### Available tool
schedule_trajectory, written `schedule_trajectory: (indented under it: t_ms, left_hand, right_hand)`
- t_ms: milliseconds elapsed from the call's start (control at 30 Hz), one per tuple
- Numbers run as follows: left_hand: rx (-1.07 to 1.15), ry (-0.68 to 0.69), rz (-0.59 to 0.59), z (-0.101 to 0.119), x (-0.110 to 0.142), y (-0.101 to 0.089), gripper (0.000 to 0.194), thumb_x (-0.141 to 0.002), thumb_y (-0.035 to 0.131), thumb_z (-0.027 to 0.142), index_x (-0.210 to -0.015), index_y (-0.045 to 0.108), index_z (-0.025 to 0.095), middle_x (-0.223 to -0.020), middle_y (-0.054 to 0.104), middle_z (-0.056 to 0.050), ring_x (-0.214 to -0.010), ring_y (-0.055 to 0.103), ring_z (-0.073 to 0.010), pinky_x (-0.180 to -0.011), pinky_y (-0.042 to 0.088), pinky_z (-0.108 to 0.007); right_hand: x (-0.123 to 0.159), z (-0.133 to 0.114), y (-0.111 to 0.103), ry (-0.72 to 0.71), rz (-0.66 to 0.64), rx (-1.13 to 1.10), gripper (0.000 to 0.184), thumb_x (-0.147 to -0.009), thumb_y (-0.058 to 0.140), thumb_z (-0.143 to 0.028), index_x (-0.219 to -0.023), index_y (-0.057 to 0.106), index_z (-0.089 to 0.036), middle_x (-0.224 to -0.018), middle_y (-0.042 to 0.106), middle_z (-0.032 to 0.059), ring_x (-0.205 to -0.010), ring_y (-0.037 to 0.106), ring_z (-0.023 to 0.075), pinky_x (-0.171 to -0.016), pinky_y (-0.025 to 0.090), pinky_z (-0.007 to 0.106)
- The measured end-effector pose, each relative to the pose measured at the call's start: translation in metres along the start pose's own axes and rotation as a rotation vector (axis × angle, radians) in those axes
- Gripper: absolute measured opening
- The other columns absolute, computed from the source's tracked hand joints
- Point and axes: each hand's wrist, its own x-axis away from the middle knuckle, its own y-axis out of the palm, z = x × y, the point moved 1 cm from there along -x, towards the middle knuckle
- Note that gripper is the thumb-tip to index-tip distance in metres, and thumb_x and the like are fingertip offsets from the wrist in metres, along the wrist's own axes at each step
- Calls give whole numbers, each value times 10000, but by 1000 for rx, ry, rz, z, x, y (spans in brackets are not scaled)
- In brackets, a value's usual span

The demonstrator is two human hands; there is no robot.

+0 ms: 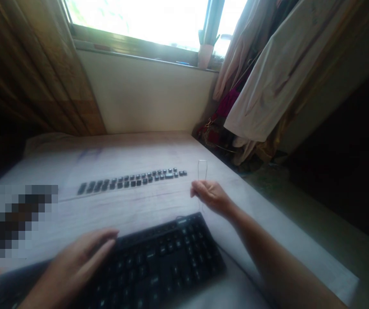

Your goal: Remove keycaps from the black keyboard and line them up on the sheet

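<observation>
A black keyboard (168,259) lies at the near edge of the pale table (139,150). My left hand (78,266) rests flat on its left part, fingers stretched out. My right hand (210,195) hovers just beyond the keyboard's far right corner, its fingers pinched on a thin wire keycap puller (202,169) that stands upright above the hand. Farther back, several loose dark keycaps (131,179) lie in rows across the table.
A window (146,21) with a sill runs along the far wall. Hanging cloths and curtains (268,73) crowd the right side beyond the table's edge. A small pale pot (205,55) stands on the sill. A blurred patch sits at the left.
</observation>
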Motion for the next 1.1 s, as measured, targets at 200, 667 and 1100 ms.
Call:
schedule_trajectory:
  t_ms: [200,667,1100]
  left_hand:
    - [0,11,-58,2,-1,-3,442,-767,519,649,-969,768,345,-1022,781,2,-932,732,-254,-847,579,-328]
    - [19,50,-71,-1,1,0,388,-803,532,593,-998,751,339,-1032,773,6,-958,713,-240,-871,561,-313]
    - [3,43,-70,4,0,1,364,-824,520,573,-964,754,331,-995,775,6,-925,714,-227,-836,566,-292]
  right_hand:
    - [11,-16,4,31,-489,77,163,-845,619,-310,-892,637,-155,-714,633,-3,-652,600,121,-617,490,242]
    - [19,-11,8,-209,-581,324,103,-864,604,-169,-894,702,-172,-875,699,41,-815,646,146,-777,511,266]
    - [25,-23,21,-275,-608,526,96,-880,593,-152,-858,686,-163,-867,702,53,-772,660,148,-753,517,246]
